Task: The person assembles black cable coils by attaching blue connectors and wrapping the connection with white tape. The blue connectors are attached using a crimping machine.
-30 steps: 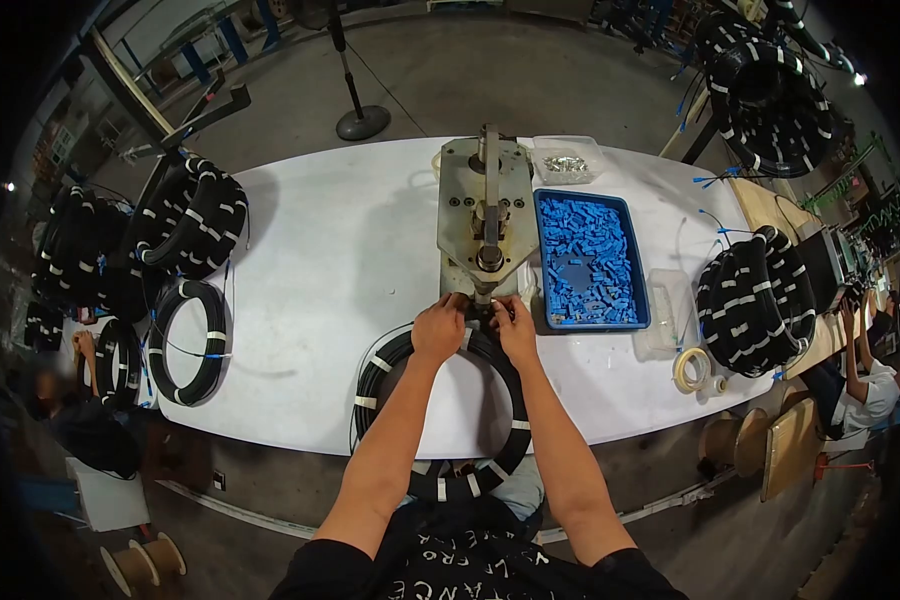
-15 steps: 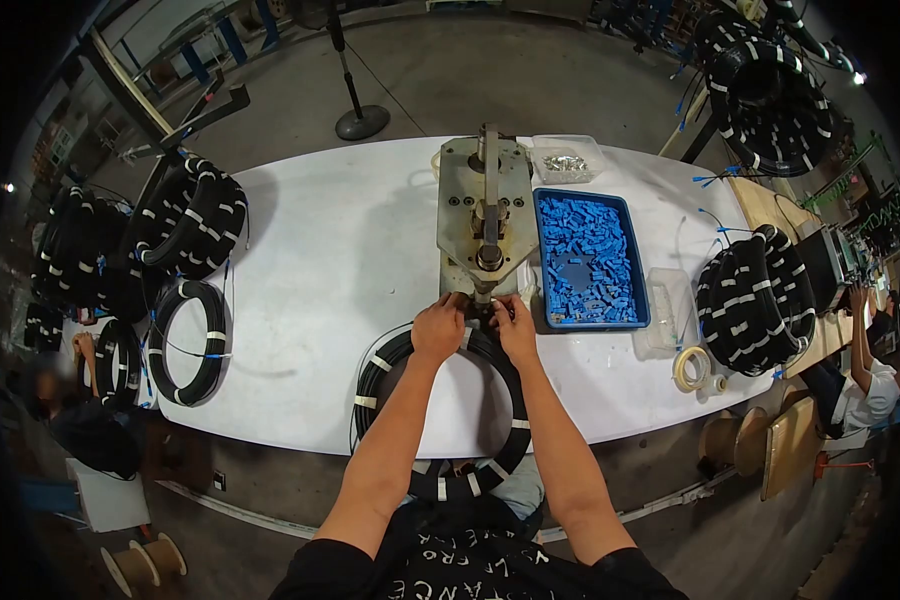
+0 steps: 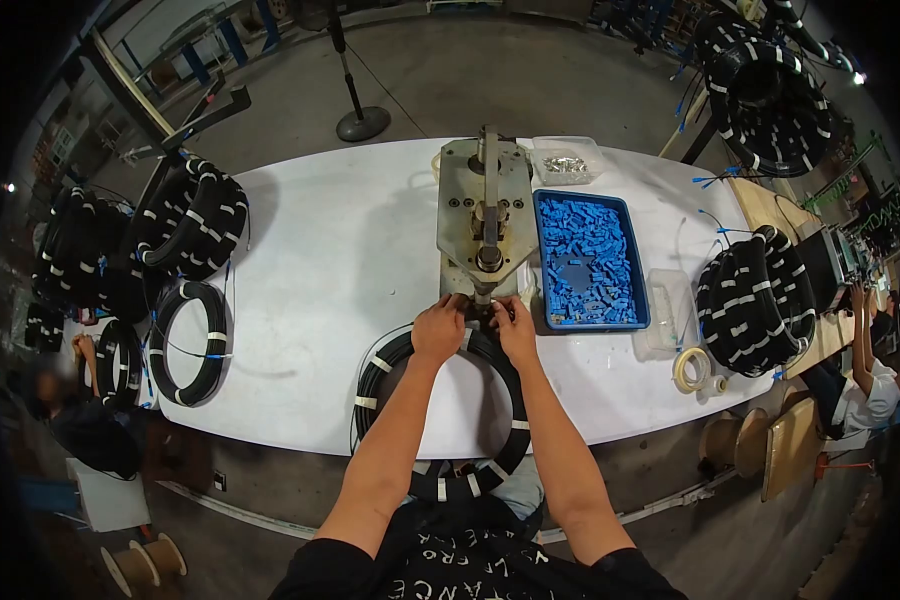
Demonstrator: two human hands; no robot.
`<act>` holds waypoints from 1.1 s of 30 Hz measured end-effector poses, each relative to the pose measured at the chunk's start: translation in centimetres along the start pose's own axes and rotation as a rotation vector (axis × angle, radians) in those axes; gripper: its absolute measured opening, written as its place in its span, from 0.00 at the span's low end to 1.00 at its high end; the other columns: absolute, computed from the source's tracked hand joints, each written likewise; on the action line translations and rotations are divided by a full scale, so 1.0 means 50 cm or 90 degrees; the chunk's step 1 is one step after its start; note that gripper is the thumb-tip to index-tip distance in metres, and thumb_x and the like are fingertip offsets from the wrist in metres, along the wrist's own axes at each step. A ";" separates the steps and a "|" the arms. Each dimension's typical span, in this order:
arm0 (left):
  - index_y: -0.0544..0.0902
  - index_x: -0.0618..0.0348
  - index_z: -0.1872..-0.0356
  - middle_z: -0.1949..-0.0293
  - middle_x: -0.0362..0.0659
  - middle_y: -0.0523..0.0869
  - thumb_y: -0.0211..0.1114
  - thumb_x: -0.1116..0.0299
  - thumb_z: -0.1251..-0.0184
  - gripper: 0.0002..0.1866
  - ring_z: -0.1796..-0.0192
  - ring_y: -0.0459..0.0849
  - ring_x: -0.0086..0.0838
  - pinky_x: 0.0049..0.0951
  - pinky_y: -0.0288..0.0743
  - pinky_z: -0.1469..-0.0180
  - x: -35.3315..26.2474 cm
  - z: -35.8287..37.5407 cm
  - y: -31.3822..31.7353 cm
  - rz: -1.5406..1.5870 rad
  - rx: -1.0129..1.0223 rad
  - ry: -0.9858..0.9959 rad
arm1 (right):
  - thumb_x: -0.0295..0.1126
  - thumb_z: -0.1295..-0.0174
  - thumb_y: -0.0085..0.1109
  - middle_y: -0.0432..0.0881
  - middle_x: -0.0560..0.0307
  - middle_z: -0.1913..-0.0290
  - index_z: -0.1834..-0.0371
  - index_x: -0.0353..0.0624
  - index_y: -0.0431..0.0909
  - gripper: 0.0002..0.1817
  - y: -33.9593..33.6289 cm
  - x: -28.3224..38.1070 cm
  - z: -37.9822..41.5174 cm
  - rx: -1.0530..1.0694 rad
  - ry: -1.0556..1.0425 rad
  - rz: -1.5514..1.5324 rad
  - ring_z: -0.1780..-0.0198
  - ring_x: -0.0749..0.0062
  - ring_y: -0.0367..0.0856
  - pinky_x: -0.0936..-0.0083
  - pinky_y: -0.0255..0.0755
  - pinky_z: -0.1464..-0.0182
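Possibly the table (image 3: pixel 310 300) could lose the black coil (image 3: pixel 370 385) on my side of the press (image 3: pixel 460 225), since it overhangs the edge; the ring faces up, longer from press toward me. My left hand (image 3: pixel 440 330) and right hand (image 3: pixel 516 332) bend at the press's foot; how tightly, and on what, I can't tell.

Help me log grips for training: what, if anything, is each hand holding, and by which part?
It cannot be told: the left hand and right hand have their fingers at the press, hiding anything pinched there.
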State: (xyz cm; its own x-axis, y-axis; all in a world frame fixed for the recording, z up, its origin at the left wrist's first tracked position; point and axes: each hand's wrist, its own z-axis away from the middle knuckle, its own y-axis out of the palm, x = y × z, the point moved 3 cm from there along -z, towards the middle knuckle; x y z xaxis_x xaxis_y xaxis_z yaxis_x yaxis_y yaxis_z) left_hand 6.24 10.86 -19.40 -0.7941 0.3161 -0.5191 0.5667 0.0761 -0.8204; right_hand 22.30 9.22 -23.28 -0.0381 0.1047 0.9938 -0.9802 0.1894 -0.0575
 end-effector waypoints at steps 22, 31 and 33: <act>0.80 0.54 0.57 0.60 0.47 0.85 0.53 0.69 0.34 0.10 0.63 0.85 0.49 0.46 0.79 0.62 0.001 0.000 0.000 -0.002 -0.007 0.006 | 0.33 0.27 0.55 0.78 0.64 0.67 0.57 0.39 0.77 0.08 0.001 -0.001 -0.001 -0.006 -0.016 -0.004 0.70 0.84 0.76 0.84 0.68 0.69; 0.79 0.56 0.54 0.59 0.48 0.84 0.54 0.69 0.36 0.11 0.62 0.85 0.48 0.46 0.80 0.60 0.004 0.000 0.004 -0.013 0.017 0.008 | 0.32 0.28 0.55 0.79 0.65 0.67 0.56 0.39 0.77 0.08 0.001 0.002 0.001 -0.006 -0.002 -0.010 0.70 0.84 0.76 0.84 0.69 0.69; 0.79 0.56 0.54 0.59 0.48 0.84 0.54 0.69 0.35 0.11 0.63 0.85 0.48 0.46 0.80 0.60 0.005 0.000 0.004 -0.017 0.019 0.006 | 0.32 0.28 0.55 0.79 0.65 0.67 0.56 0.39 0.78 0.08 0.001 -0.001 -0.001 -0.006 -0.003 -0.003 0.70 0.84 0.76 0.84 0.69 0.69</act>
State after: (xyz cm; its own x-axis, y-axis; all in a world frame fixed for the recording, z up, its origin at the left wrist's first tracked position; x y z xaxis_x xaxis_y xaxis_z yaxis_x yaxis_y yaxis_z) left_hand 6.15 10.94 -19.70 -0.8066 0.3235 -0.4948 0.5384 0.0564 -0.8408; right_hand 22.28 9.28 -23.32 -0.0339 0.0995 0.9945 -0.9785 0.1990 -0.0533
